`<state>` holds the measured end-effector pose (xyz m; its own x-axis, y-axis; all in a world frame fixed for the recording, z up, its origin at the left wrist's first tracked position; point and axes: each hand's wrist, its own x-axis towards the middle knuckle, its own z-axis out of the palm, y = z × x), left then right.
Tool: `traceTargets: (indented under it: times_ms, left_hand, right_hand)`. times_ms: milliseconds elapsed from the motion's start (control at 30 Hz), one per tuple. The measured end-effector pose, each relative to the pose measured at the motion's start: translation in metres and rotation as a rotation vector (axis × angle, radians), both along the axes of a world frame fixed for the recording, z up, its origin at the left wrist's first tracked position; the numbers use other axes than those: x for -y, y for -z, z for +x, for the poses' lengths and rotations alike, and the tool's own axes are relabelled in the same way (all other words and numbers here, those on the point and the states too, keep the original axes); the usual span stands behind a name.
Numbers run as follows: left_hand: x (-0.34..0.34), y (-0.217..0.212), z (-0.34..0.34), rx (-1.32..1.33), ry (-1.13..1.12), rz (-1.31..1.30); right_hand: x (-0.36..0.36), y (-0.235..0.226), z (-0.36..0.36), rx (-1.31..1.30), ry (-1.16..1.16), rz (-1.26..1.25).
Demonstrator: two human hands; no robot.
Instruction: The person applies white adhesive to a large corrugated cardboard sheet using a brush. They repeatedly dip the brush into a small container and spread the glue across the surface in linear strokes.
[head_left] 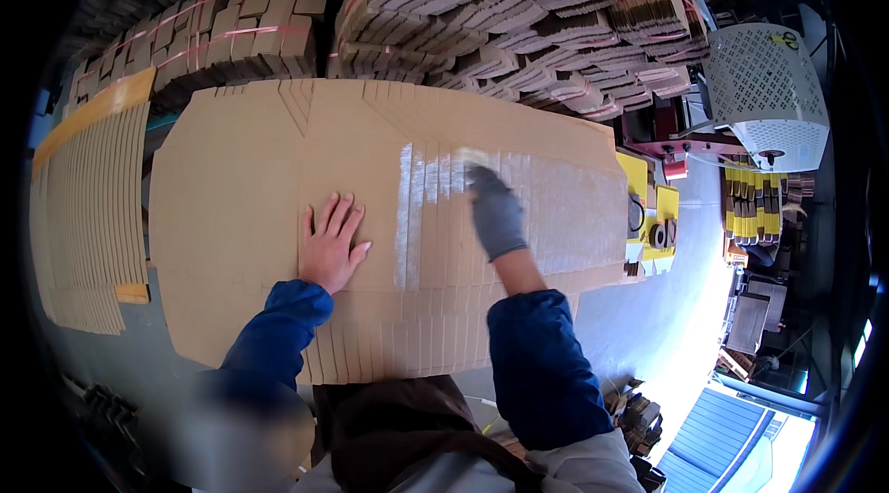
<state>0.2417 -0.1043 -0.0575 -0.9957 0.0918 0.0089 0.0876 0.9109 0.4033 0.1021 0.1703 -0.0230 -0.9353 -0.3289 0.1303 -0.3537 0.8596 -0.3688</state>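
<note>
A broad layer of overlapping flat cardboard sheets (241,160) lies in front of me, their edges fanned in narrow steps. My left hand (331,243), bare, rests palm down on the sheets with its fingers spread. My right hand (497,212), in a grey glove, is closed over the stepped edges to the right. A pale brush-like tool (470,157) shows at its fingertips, blurred and mostly hidden by the glove. A wet, whitish, shiny coating (405,215) streaks the sheets under and beside that hand, reaching toward the right end.
More fanned cardboard (88,215) stands at the left on a wooden edge. Strapped cardboard stacks (482,2) rise along the far side. To the right are a yellow surface (665,206) holding a tape roll (657,235), and a perforated light-grey machine cover (767,90).
</note>
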Motion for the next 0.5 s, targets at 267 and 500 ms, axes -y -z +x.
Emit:
traceTargets:
  times_ms: [267, 500]
  left_hand:
    - [0.003, -0.002, 0.001, 0.017, -0.010, 0.022]
    - [0.012, 0.001, 0.008, 0.010, -0.041, -0.009]
  right_hand:
    - [-0.013, -0.028, -0.031, 0.089, -0.017, -0.164]
    - [0.058, -0.066, -0.039, 0.299, -0.241, -0.303]
